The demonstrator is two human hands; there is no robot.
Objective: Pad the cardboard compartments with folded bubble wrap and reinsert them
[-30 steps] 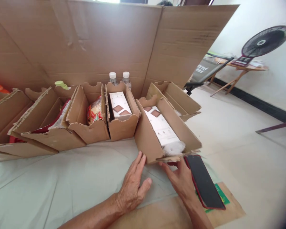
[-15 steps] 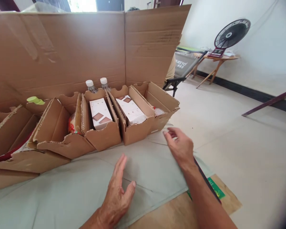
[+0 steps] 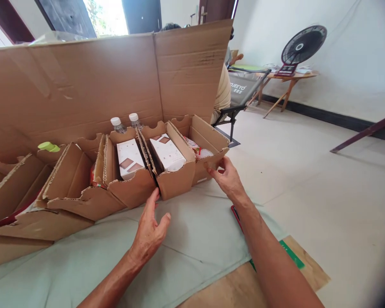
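Note:
Several open cardboard tray boxes stand in a row on a pale green sheet (image 3: 192, 239). My right hand (image 3: 227, 179) pinches the front corner of the rightmost box (image 3: 211, 137), which holds small packets. My left hand (image 3: 150, 229) is open, fingertips against the lower front of the neighbouring box (image 3: 176, 182) that holds a white carton (image 3: 167, 152). The box to its left (image 3: 133, 188) carries a similar white carton (image 3: 127, 158). Two clear bottles with white caps (image 3: 125, 124) stand behind these boxes.
A tall folded cardboard sheet (image 3: 93, 81) stands behind the row. A red-cased phone (image 3: 236, 212) lies under my right forearm. A person sits on a folding chair (image 3: 240, 92) behind the cardboard. A fan (image 3: 303, 42) rests on a wooden table at the right wall.
The box with the white carton went from in front of me back into the row. My right hand left it and took the rightmost box's corner; my left hand followed to the box's front.

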